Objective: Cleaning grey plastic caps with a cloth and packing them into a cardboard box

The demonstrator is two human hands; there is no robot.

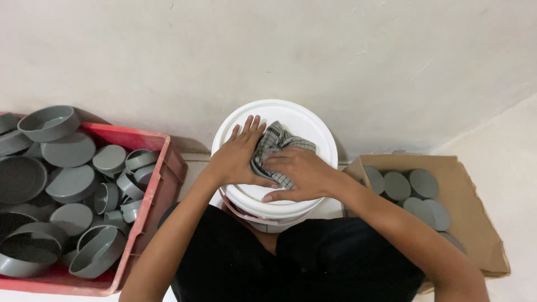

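The pale wall (335,50) fills most of what I see above my hands, and below it, on my left, sits a red crate (159,184) heaped with grey plastic caps (70,151) of several widths, some open side up, some turned over. On my right a brown cardboard box (475,201) lies open with a few flat grey discs (423,183) resting inside. Between them, right in front of my black-clad lap, stands a white bucket (313,131) with its lid on, and that lid is where both my hands are. My left hand (235,159) lies flat, fingers (250,127) spread and loose, palm down on the lid with its edge touching a checked cloth (274,142); it grips nothing. My right hand (299,173) presses down on the near part of that cloth, fingers curled over it, holding it bunched against the lid rather than lifting it. The cloth sits a little above the middle of the lid, crumpled, part of it hidden under my right palm. I judge it soft, limp and very light, so it will fold and slide on the smooth plastic; the bunched part under my fingers looks the best place to pinch it. The bucket looks stiff, and I cannot tell whether it is full or empty.
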